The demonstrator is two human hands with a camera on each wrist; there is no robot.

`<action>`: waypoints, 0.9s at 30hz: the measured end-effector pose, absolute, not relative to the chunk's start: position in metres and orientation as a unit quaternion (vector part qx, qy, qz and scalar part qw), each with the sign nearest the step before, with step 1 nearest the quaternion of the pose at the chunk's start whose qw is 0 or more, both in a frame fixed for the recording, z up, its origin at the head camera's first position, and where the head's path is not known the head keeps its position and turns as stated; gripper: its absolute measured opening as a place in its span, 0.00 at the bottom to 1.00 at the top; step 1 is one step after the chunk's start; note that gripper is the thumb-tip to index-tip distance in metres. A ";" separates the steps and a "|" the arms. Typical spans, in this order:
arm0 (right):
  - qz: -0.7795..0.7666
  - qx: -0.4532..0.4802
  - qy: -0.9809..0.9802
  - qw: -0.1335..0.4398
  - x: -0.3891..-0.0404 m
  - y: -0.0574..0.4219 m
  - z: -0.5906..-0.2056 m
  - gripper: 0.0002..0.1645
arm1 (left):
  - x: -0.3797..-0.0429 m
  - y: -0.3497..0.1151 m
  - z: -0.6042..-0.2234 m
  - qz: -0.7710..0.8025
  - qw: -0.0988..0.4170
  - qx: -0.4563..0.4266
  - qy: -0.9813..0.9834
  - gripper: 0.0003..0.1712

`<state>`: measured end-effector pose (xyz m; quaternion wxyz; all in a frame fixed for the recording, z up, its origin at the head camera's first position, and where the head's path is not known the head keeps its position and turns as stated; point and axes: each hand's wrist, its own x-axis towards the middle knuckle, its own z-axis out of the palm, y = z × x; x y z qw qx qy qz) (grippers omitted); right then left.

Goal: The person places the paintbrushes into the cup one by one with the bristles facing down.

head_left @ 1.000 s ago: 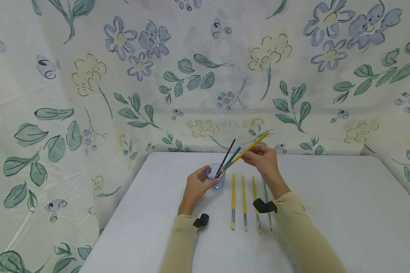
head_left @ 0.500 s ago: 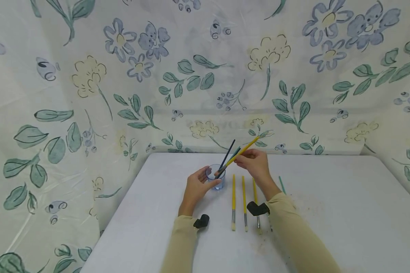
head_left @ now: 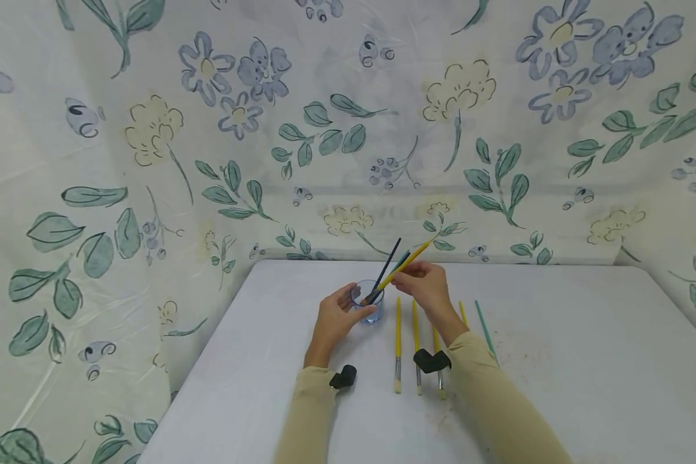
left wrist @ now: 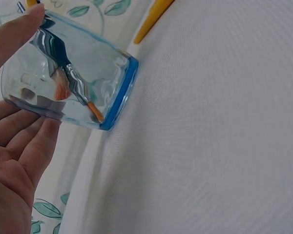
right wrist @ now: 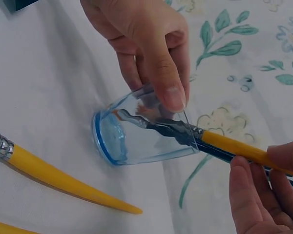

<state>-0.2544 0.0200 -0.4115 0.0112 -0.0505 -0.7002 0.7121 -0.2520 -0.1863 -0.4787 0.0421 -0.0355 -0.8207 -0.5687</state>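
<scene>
My left hand (head_left: 333,325) holds a clear blue-tinted glass (head_left: 372,317) near its rim, thumb on one side and fingers on the other. In the left wrist view the glass (left wrist: 100,53) has a blue base, with brush bristles (left wrist: 62,90) inside. A dark-handled paintbrush (head_left: 389,259) and a teal-handled paintbrush (head_left: 406,255) lean in it. My right hand (head_left: 426,289) pinches a yellow paintbrush (head_left: 415,256) by its handle. In the right wrist view this yellow paintbrush (right wrist: 234,146) slants into the glass, its metal ferrule at the rim.
Several yellow paintbrushes (head_left: 398,328) lie side by side on the white table (head_left: 238,380), bristles toward me. To their right lies a teal paintbrush (head_left: 484,325), partly covered by my right sleeve (head_left: 493,393). A floral cloth (head_left: 348,161) hangs behind the table.
My right hand has moved left and slightly down, sliding the yellow paintbrush deeper into the glass. The left hand and glass have stayed about where they were.
</scene>
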 end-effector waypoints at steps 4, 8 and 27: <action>0.706 -0.049 -0.706 0.008 -0.253 0.019 -0.415 0.18 | -0.252 -0.186 -0.479 -0.561 0.042 -0.030 -0.826 0.48; 0.703 -0.043 -0.709 0.006 -0.251 0.018 -0.416 0.18 | -0.251 -0.186 -0.477 -0.557 0.042 -0.032 -0.829 0.49; 0.686 -0.049 -0.725 -0.023 -0.248 0.016 -0.417 0.18 | -0.252 -0.187 -0.477 -0.554 0.040 -0.034 -0.831 0.51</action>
